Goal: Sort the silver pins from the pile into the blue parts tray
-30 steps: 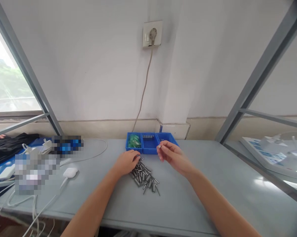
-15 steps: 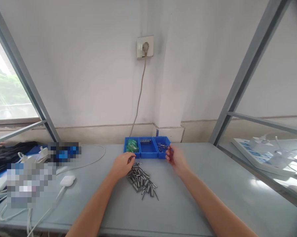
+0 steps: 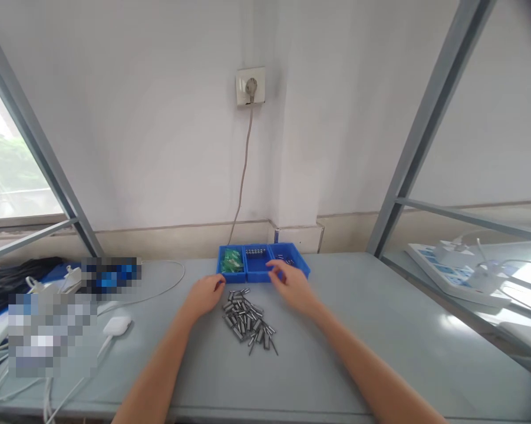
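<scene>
Three joined blue bins stand against the wall. Green plastic packets fill the left bin. In the middle bin, small shiny metal parts lie in a row along the back. Thin metal pins are in the right bin, partly hidden by my right hand. That hand is at the front of the middle and right bins, thumb and forefinger apart, nothing visible between them. My left hand rests by the left bin's front corner, fingers curled together, their contents hidden. Between my hands lies a pile of grey metal pins and cylinders.
At left are a white charger with its cable, a blurred patch of items and dark cloth. A power strip lies at right beyond the grey frame post. A cord hangs from the wall socket behind the bins.
My right hand has moved left from the right bin toward the middle one; the thin metal pin it held no longer shows, and its fingers have spread. My left hand stays curled. The view shifted slightly.
</scene>
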Demonstrator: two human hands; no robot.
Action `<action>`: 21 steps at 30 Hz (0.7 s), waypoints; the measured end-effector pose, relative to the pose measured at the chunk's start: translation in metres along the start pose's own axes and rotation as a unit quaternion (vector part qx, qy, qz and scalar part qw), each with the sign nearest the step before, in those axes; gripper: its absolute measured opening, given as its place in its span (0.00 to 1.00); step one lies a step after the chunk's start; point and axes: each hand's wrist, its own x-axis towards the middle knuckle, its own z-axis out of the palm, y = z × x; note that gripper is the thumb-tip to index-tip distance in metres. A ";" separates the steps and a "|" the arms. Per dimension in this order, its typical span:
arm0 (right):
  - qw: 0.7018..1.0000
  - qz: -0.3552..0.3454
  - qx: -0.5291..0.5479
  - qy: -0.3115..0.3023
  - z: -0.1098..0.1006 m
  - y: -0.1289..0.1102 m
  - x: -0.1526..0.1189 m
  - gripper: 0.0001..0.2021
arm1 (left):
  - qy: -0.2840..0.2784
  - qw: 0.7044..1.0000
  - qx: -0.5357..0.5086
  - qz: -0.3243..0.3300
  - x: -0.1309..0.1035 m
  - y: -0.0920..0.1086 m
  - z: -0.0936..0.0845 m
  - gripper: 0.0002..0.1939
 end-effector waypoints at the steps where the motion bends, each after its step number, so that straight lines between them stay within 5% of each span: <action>1: 0.998 -0.043 -0.030 -0.041 0.006 -0.004 -0.002 0.13 | -0.003 1.000 -0.001 0.005 0.000 0.000 0.001 0.13; 4: 0.978 -0.137 -0.070 -0.142 0.023 -0.012 -0.006 0.17 | -0.011 1.000 -0.009 0.025 0.001 0.002 0.004 0.13; 9: 0.961 -0.150 -0.094 -0.214 0.038 -0.017 -0.006 0.20 | -0.018 0.998 -0.007 0.056 0.000 0.008 0.009 0.13; 21: 0.971 -0.114 -0.048 -0.202 0.045 -0.010 -0.002 0.17 | -0.016 0.999 0.008 0.045 0.000 0.010 0.012 0.07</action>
